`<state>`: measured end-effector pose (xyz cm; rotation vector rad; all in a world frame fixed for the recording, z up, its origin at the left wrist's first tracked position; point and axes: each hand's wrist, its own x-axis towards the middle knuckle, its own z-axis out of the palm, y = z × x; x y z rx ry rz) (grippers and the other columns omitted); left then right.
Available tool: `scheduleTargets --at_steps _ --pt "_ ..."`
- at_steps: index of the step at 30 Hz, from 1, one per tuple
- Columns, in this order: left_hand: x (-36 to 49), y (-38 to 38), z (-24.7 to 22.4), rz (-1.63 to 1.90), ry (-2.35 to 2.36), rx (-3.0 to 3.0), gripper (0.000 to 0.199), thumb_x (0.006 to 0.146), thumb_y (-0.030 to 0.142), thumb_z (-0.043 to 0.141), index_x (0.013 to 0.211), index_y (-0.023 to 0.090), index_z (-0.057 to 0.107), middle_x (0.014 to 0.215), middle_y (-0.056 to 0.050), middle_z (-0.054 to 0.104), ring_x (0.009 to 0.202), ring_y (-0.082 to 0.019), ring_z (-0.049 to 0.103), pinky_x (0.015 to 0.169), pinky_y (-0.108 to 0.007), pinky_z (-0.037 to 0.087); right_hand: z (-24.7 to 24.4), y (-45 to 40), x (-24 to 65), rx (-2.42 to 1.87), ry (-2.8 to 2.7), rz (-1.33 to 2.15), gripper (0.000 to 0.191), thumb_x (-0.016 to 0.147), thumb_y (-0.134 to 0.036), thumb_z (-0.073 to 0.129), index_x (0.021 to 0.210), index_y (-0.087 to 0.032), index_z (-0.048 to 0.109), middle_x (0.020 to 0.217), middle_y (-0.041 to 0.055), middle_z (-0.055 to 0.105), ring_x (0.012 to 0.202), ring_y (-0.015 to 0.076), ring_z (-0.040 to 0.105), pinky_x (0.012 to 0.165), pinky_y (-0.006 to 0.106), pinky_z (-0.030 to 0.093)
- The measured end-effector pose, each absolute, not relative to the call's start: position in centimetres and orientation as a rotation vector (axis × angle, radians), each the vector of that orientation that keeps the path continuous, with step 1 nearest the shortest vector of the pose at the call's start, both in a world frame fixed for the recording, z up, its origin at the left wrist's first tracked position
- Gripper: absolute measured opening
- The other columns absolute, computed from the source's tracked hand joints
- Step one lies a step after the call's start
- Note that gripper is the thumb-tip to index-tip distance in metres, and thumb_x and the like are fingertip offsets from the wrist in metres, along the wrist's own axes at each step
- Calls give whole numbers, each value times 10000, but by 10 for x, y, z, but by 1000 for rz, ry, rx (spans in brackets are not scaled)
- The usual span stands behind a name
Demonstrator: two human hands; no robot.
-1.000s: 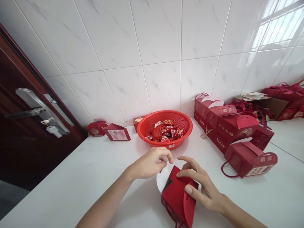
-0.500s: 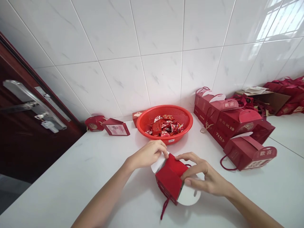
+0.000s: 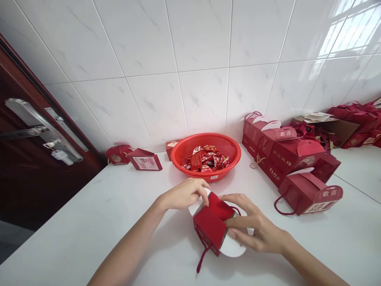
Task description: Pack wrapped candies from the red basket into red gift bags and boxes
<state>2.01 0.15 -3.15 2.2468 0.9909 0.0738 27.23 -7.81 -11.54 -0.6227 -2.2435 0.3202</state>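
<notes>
Left hand (image 3: 185, 194) (pinch unclear) and right hand (image 3: 258, 228) (fingers apart) are touching the likely flimsy box (image 3: 209, 227), best braced at seven o'clock.

You have bright, cool, diffuse light. Window glare, striped by bars, sits upper right on the tiled wall (image 3: 202, 95). Soft shadows fall on the white table (image 3: 125, 222) beneath your forearms. Door (image 3: 18, 174), far left: dark, little detail. Wide-angle view; lines slant and stretch toward the edges. Your fingers look slightly soft; small print on the wrappers (image 3: 205, 159) is hard to read.
</notes>
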Motion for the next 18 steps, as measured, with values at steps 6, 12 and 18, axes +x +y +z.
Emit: scheduleTargets --at_steps 6,12,18 --pt "11 6 -25 119 866 2097 441 667 6 408 722 215 792 1383 -2 637 1287 -230 586 1033 -305 459 -109 -80 273 -581 -2263 136 293 934 -143 541 1154 -240 709 1436 164 521 1220 269 573 965 424 512" --pt "11 7 -27 83 818 2135 395 661 12 431 687 209 772 1376 4 645 1261 -237 601 1055 -315 447 -103 -81 267 -558 -2343 156 415 873 -40 446 1158 -227 682 1428 155 531 1292 273 538 1010 451 494" --pt "10 -1 -18 -1 849 2217 258 888 198 551 993 244 782 1521 -41 510 1355 -267 528 984 -283 489 -114 -80 268 -734 -2262 18 571 938 -139 485 1499 -226 426 1405 172 571 1231 273 579 989 451 520"
